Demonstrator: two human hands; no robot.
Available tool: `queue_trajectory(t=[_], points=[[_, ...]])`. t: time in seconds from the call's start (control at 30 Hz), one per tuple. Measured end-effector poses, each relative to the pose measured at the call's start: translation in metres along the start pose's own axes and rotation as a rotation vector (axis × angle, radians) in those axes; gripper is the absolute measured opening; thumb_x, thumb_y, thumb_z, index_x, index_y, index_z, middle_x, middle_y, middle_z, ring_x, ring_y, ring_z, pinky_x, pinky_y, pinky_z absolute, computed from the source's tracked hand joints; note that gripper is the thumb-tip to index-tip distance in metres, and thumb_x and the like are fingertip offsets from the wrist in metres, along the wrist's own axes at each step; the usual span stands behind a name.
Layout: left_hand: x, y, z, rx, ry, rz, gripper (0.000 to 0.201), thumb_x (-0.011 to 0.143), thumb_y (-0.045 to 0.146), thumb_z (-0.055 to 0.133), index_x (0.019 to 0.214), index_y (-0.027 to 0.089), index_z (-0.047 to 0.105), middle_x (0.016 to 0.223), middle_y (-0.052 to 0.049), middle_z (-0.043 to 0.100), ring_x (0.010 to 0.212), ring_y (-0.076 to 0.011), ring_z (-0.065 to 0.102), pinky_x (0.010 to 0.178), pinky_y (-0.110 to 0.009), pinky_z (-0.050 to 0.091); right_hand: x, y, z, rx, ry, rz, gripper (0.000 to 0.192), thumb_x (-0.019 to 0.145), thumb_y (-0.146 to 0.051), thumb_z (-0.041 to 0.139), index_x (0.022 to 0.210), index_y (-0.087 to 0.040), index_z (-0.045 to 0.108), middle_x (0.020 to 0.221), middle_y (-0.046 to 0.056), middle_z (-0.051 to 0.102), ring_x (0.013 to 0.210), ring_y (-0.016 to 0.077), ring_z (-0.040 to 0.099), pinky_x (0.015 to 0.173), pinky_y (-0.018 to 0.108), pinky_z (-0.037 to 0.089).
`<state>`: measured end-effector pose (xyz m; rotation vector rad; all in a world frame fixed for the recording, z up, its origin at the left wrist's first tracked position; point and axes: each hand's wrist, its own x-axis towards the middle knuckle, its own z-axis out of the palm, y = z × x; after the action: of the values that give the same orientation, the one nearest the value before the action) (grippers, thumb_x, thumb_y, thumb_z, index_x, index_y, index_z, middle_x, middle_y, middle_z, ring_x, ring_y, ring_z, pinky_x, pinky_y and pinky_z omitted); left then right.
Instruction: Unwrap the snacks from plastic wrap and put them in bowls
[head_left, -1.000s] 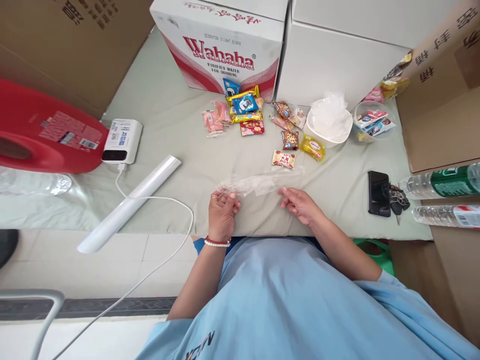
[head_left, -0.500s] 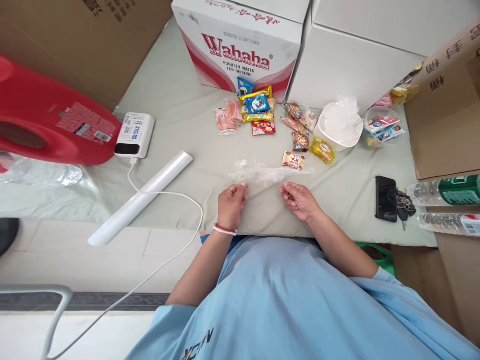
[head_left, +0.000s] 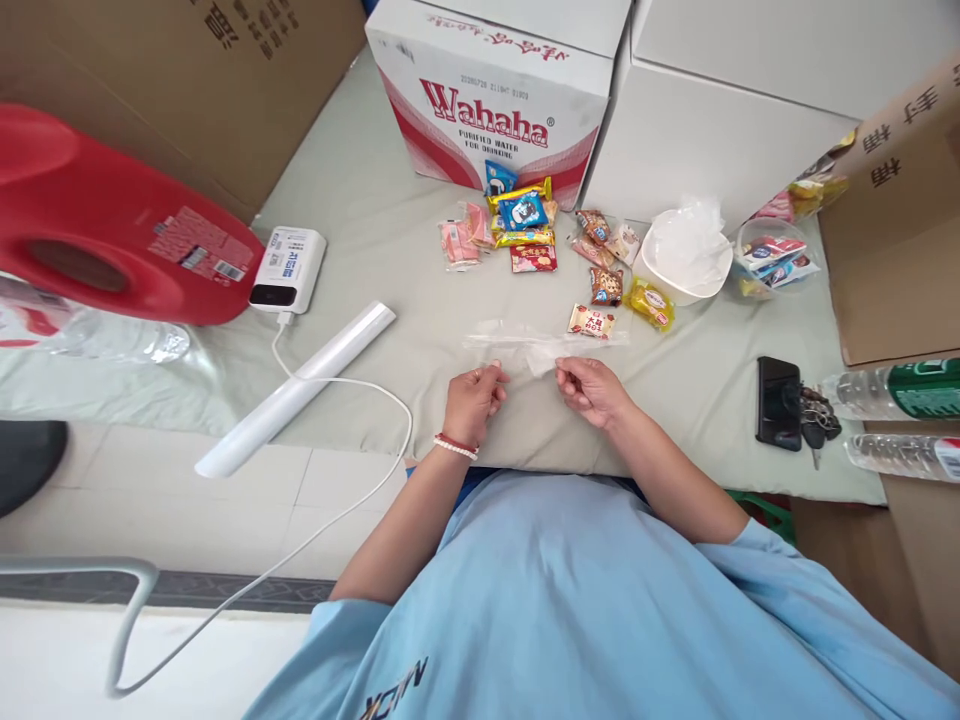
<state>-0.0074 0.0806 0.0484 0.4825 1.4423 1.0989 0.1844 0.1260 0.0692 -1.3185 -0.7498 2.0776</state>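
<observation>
A thin clear plastic bag (head_left: 536, 347) stretches crosswise over the cloth in front of me, its lower part hanging as a whitish fold. My right hand (head_left: 592, 392) pinches the bag at that fold between thumb and fingertips. On the other side, my left hand (head_left: 475, 402), with beaded bracelets at the wrist, is closed with its thumb and forefinger at the bag's near edge; the exact contact there is hard to make out. Just beyond the bag lies a cream-and-red snack packet (head_left: 592, 321), with a brown packet (head_left: 606, 286) and a yellow packet (head_left: 651, 304) behind it.
A snack pile (head_left: 525, 212) lies before the Wahaba-style water carton (head_left: 487, 115). At right are a white bowl (head_left: 686, 285), a clear tub (head_left: 776, 262), a phone (head_left: 778, 402) and bottles. At left are a white tube (head_left: 296, 390), a cabled device (head_left: 289, 268) and a red jug (head_left: 135, 220).
My hands have come slightly closer together. The bag's lower part has gathered into a fold by my right fingertips. The whole view has shifted a little.
</observation>
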Motion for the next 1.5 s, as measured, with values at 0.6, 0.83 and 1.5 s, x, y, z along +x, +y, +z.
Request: queue_trajectory(t=[0.6,0.83,1.5], points=[[-0.01,0.0,0.009,-0.175,-0.056,0.054,0.037,0.071,0.041,0.086,0.08,0.019,0.057,0.083,0.0,0.068,0.075,-0.0117,0.067,0.067,-0.023,0.055,-0.078,0.019,-0.08,-0.138,0.17,-0.256,0.034,0.078,-0.049,0.077,0.067,-0.018,0.07,0.061,-0.001,0.055,0.052,0.0078,0.04,0.046,0.022,0.029],[-0.012,0.009,0.007,-0.237,-0.06,-0.005,0.044,0.068,0.042,0.089,0.087,0.021,0.055,0.058,0.01,0.05,0.043,-0.0042,0.045,0.043,-0.016,0.04,-0.093,0.003,-0.098,-0.03,0.172,-0.342,0.027,0.074,-0.041,0.081,0.064,-0.018,0.068,0.078,0.003,0.062,0.067,0.0106,0.052,0.056,0.022,0.044],[-0.082,-0.044,-0.021,-0.07,0.255,0.038,0.045,0.072,0.043,0.082,0.096,0.023,0.049,0.054,0.014,0.047,0.041,-0.0055,0.039,0.042,-0.018,0.036,0.019,0.001,-0.036,-1.454,-0.109,-0.804,0.034,0.098,-0.025,0.055,0.126,-0.012,0.069,0.141,0.018,0.063,0.131,0.0309,0.055,0.115,0.045,0.04]])
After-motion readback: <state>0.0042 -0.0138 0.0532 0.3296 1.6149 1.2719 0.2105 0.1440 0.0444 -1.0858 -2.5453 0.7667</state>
